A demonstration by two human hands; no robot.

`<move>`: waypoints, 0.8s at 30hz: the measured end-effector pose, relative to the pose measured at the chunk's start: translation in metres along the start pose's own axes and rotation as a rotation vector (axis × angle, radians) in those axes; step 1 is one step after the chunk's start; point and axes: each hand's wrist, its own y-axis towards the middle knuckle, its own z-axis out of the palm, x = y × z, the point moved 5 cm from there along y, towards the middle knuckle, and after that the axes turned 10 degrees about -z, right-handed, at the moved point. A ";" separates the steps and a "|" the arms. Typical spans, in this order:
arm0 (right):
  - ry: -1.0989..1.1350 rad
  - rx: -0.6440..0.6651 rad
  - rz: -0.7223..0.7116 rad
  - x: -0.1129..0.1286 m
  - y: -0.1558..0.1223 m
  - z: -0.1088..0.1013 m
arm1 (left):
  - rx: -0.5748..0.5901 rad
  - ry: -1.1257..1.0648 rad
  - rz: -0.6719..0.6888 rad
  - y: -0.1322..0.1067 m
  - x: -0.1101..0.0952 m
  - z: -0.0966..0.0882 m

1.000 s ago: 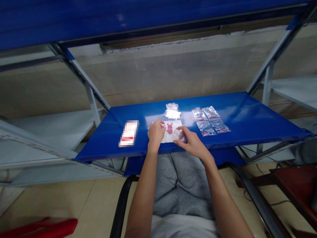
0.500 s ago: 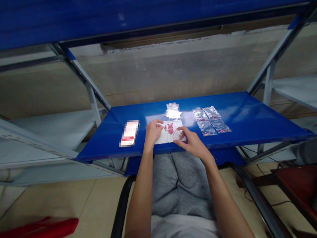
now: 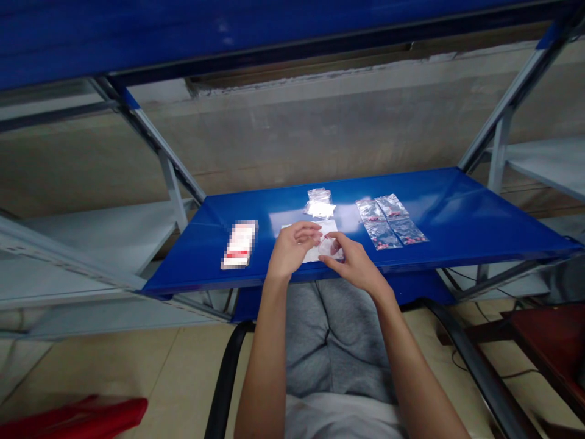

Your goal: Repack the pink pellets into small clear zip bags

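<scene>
My left hand (image 3: 292, 249) is over a white sheet (image 3: 329, 227), its thumb and fingers drawn together close to a small clear plastic bag (image 3: 326, 247). A pinkish spot shows at those fingertips, too small to make out. The bag is held at its right side between the thumb and fingers of my right hand (image 3: 351, 256). The small pink beads on the sheet are hidden behind my left hand. To the right, several clear bags (image 3: 388, 225) with pink beads in them lie in two rows on the blue table (image 3: 466, 225).
A stack of clear plastic bags (image 3: 320, 204) lies behind the sheet. A phone (image 3: 240, 244) with a blurred-out screen is on the left. Metal posts (image 3: 169, 164) flank the table, and a blue shelf (image 3: 274, 36) hangs above. Chair armrests (image 3: 223, 378) stand beside my legs.
My left hand has moved right, from the beads' left edge to beside the small bag, covering the beads. My right hand keeps its hold on the bag, nearly still.
</scene>
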 end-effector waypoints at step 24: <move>-0.079 -0.039 -0.011 -0.001 -0.001 -0.005 | -0.387 0.842 -0.242 0.062 0.043 -0.014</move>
